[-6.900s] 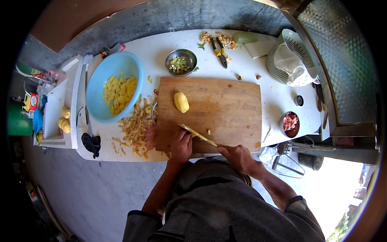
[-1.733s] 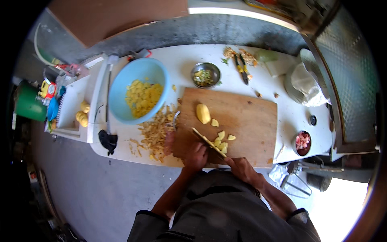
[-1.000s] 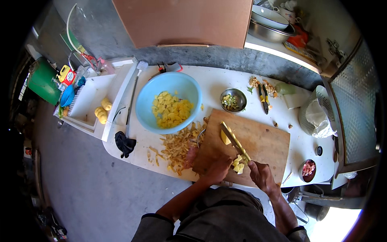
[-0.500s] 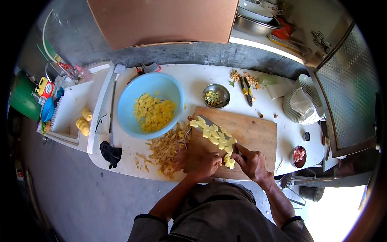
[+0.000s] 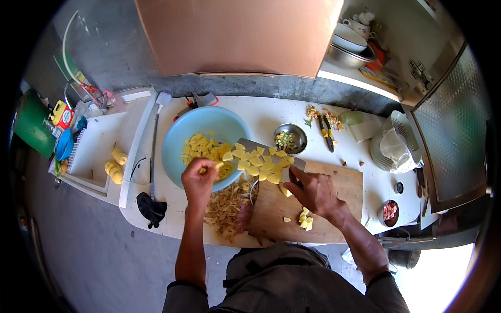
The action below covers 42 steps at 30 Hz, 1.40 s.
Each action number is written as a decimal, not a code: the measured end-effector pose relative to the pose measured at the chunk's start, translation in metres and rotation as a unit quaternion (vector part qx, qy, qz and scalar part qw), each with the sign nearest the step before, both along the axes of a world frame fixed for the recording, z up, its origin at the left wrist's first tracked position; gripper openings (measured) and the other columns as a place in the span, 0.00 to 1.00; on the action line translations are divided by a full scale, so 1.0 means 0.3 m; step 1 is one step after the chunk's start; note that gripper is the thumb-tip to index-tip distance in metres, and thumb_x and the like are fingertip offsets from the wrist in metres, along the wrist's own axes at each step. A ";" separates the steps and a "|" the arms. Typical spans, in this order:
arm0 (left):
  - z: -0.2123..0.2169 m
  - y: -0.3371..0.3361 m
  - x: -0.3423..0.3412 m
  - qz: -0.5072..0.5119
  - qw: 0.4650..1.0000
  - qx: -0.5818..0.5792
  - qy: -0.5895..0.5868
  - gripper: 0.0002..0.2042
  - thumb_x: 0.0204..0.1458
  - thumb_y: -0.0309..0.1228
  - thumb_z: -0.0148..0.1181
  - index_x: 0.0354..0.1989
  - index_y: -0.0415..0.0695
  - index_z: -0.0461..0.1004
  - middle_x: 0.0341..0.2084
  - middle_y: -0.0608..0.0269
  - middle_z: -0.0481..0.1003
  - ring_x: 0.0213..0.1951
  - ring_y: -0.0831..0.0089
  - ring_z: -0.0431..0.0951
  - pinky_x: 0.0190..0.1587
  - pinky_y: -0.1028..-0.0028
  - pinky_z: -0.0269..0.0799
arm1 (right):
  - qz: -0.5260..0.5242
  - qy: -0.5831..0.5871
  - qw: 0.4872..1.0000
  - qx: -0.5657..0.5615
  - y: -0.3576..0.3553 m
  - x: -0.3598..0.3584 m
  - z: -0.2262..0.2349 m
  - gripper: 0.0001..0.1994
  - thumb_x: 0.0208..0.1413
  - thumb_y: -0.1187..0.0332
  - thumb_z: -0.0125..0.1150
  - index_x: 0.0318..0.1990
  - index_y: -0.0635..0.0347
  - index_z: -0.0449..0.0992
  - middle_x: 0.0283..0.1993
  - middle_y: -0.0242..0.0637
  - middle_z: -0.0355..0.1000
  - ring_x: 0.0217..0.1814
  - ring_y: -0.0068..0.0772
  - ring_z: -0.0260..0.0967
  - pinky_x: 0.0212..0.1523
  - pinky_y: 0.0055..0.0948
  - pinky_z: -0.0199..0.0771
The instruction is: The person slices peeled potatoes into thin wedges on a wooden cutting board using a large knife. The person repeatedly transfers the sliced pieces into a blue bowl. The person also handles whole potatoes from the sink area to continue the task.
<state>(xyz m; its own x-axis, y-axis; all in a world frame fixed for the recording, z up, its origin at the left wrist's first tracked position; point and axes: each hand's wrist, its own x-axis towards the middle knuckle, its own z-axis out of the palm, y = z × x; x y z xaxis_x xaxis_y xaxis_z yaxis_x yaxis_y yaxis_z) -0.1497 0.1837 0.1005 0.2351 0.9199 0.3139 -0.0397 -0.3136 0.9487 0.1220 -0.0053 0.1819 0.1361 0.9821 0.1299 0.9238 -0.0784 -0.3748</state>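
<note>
Lifted since before, right hand (image 5: 313, 192) grips the knife (image 5: 266, 159), handle hidden; left hand (image 5: 198, 180) pinches potato pieces (image 5: 258, 163).

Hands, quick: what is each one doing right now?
Left hand: fingers curled, pushing potato pieces over the blue bowl.
Right hand: closed on the knife carrying the pieces.

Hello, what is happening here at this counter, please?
A person is moving cut potato pieces into a blue bowl. The right hand holds a wide knife blade loaded with pieces at the bowl's rim, while the left hand pushes them in. A few pieces remain on the wooden cutting board; peels lie beside it.
</note>
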 end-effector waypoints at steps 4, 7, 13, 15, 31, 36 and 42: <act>-0.054 0.233 -0.065 0.056 0.956 0.187 0.217 0.05 0.55 0.16 0.67 0.39 0.35 0.82 0.41 0.51 0.82 0.42 0.56 0.84 0.46 0.62 0.80 | 0.083 -0.047 0.995 0.002 0.210 -0.059 -0.025 0.19 0.69 0.54 0.65 0.55 0.60 0.77 0.30 0.49 0.81 0.33 0.53 0.82 0.36 0.48 0.82; -0.023 0.232 -0.028 0.047 0.929 0.249 0.270 0.05 0.59 0.23 0.67 0.41 0.36 0.84 0.47 0.49 0.83 0.50 0.47 0.82 0.57 0.55 0.77 | 0.105 -0.111 0.988 -0.010 0.321 -0.102 -0.072 0.16 0.69 0.53 0.63 0.48 0.58 0.77 0.31 0.44 0.82 0.37 0.47 0.84 0.37 0.43 0.80; -0.027 0.150 0.119 -0.181 0.907 0.310 0.221 0.19 0.60 0.19 0.61 0.60 0.42 0.82 0.62 0.53 0.80 0.71 0.50 0.73 0.73 0.54 0.69 | 0.138 -0.150 0.979 -0.023 0.430 -0.170 -0.176 0.16 0.70 0.51 0.61 0.46 0.56 0.79 0.34 0.40 0.84 0.38 0.44 0.84 0.39 0.43 0.81; -0.072 0.155 0.123 -0.178 0.921 0.276 0.210 0.22 0.59 0.18 0.62 0.62 0.43 0.81 0.63 0.55 0.79 0.71 0.50 0.72 0.73 0.54 0.69 | 0.144 -0.156 0.976 -0.041 0.459 -0.203 -0.172 0.17 0.70 0.51 0.61 0.45 0.56 0.79 0.33 0.39 0.84 0.35 0.43 0.84 0.39 0.44 0.81; -0.199 0.374 -0.025 -0.129 0.877 0.301 0.353 0.17 0.60 0.21 0.61 0.57 0.42 0.82 0.60 0.55 0.81 0.67 0.50 0.76 0.69 0.54 0.73 | 0.132 -0.183 0.974 -0.031 0.408 -0.187 -0.182 0.16 0.70 0.52 0.61 0.46 0.58 0.79 0.33 0.44 0.82 0.37 0.48 0.83 0.39 0.47 0.82; -0.295 0.511 -0.131 -0.068 0.843 0.267 0.462 0.09 0.59 0.22 0.61 0.45 0.40 0.85 0.56 0.49 0.82 0.60 0.47 0.80 0.63 0.53 0.76 | 0.079 -0.140 0.987 -0.030 0.330 -0.135 -0.105 0.17 0.71 0.50 0.61 0.45 0.56 0.79 0.33 0.43 0.82 0.37 0.47 0.84 0.39 0.48 0.82; -0.153 0.362 -0.148 0.005 0.924 0.215 0.316 0.12 0.62 0.28 0.69 0.50 0.35 0.84 0.54 0.45 0.83 0.57 0.47 0.82 0.59 0.56 0.78 | -0.077 0.179 0.981 -0.021 0.086 0.014 -0.022 0.26 0.64 0.50 0.73 0.57 0.63 0.83 0.23 0.42 0.77 0.23 0.33 0.75 0.29 0.39 0.74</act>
<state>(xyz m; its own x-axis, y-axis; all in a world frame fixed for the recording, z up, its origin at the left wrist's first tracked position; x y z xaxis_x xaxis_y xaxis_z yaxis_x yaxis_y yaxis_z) -0.1942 0.2922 0.0545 0.4890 0.7454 0.4531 0.4844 -0.6640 0.5697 0.1261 0.0205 0.1753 0.3118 0.9501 0.0065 0.7104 -0.2286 -0.6657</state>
